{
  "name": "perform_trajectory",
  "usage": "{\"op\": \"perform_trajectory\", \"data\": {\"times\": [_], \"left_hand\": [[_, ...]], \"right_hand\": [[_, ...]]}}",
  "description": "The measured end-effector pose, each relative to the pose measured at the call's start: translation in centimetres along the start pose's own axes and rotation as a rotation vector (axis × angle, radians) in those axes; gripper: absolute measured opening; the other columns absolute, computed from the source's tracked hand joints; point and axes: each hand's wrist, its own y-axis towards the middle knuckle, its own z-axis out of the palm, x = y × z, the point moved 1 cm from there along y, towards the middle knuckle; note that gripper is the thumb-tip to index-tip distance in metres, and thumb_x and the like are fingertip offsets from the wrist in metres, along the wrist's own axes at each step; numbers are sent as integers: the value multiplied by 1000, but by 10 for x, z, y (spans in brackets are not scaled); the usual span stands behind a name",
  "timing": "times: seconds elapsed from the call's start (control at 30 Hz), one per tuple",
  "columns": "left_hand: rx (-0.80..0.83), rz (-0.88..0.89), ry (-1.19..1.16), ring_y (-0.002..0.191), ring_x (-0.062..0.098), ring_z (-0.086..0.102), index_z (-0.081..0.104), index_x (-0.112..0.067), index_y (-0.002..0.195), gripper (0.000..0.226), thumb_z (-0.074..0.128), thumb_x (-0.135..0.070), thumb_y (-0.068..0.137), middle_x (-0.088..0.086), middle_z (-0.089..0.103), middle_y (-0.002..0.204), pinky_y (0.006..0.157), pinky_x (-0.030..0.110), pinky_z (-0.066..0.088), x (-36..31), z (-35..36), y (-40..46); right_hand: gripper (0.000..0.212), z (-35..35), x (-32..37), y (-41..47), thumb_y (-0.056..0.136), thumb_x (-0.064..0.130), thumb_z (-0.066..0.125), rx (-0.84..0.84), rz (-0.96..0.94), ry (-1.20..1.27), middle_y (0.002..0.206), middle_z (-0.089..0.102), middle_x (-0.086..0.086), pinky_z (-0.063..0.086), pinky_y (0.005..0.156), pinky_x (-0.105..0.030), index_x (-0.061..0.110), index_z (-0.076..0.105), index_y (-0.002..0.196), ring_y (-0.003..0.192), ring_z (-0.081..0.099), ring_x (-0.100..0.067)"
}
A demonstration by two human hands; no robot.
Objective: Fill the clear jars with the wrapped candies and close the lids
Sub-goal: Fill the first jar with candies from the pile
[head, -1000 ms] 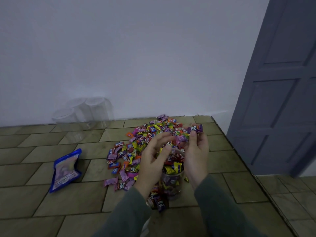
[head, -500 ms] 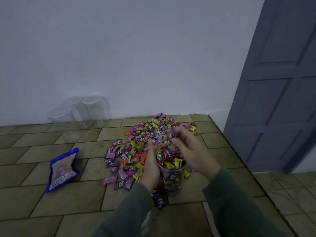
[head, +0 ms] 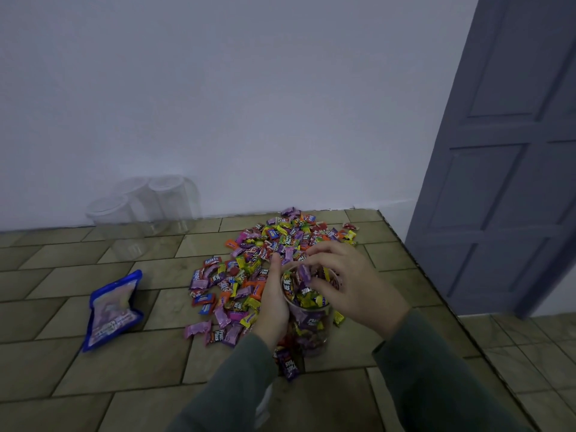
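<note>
A clear, round plastic jar stood upright on the tan tiled floor, at the near edge of a wide scatter of small wrapped candies in purple, yellow, red and orange, and it was packed with such candies nearly to its open rim. The left hand lay flat against the jar's left wall, its fingers straight and pressed together, reaching up to the rim. The right hand was arched over the mouth of the jar, its fingers curled down, with the thumb and forefinger pinching a purple wrapped candy just above the candies already inside; how the remaining fingers lay beneath the hand could not be told. Both arms wore dark grey-green sleeves. One dark purple candy lay on the floor just in front of the jar, beside the left wrist. Well to the left, three more clear plastic jars stood together against the pale wall, with nothing to be seen in them. Between those jars and the person lay a flat blue-edged foil pouch, well apart from the candy pile. A grey-blue panelled door stood at the right.
</note>
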Motion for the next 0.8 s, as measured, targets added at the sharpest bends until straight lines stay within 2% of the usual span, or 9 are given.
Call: {"op": "perform_trajectory", "data": {"times": [0.13,0.3,0.37,0.47,0.53,0.6,0.67,0.73,0.8], "left_hand": [[7,-12,-11,111,39,62,61,4,120,81,46,-66,83,26,66,115,105,55,42,1,1,-1],[37,-37,-2,109,41,63,61,9,118,79,42,-61,86,29,66,114,99,49,48,0,1,-1],[23,-36,-10,103,41,65,67,6,107,74,44,-60,83,28,68,107,97,49,50,2,0,2],[22,-63,-41,95,37,66,70,1,97,64,43,-56,88,25,70,99,93,46,50,1,1,2],[52,-63,-41,91,34,69,69,0,99,62,43,-55,89,24,71,99,86,42,54,2,-1,4],[88,-70,-36,88,28,71,73,-6,95,57,40,-53,93,20,73,99,80,38,53,3,-2,4],[96,-67,-55,84,25,73,78,-12,84,56,38,-50,96,16,74,94,77,36,52,5,-3,5],[76,-52,-47,88,27,71,77,-11,88,54,42,-51,94,17,74,95,80,36,52,4,-3,6],[87,-55,-34,91,29,70,75,-8,93,55,42,-52,93,19,73,98,83,37,52,6,-2,5]], "right_hand": [[11,-9,4,2,83,20,73,-90,108,-26,99,56,6,40,87,-21,16,68,92,99,52,-12],[13,-23,11,1,86,28,65,77,237,-82,82,62,1,39,55,-15,15,65,87,67,51,-7],[18,-25,15,3,86,31,64,167,283,-118,73,63,1,39,51,-16,13,66,81,61,51,-8],[21,-23,18,10,87,33,67,353,367,-182,86,68,-4,46,61,-23,12,72,90,77,61,-16],[26,-23,20,13,84,35,71,347,402,-167,93,64,0,44,64,-20,16,71,103,82,57,-14],[44,-23,23,12,79,33,77,301,426,-108,101,55,5,44,72,-22,21,64,119,90,54,-10],[62,-23,25,10,75,30,80,234,412,-53,115,52,5,45,86,-27,24,55,132,106,53,-13],[70,-22,28,8,77,31,78,221,382,-37,135,48,2,41,101,-33,24,47,140,123,47,-16],[68,-20,27,9,82,31,73,262,388,-23,144,45,1,37,106,-34,23,43,143,130,43,-17]]}}
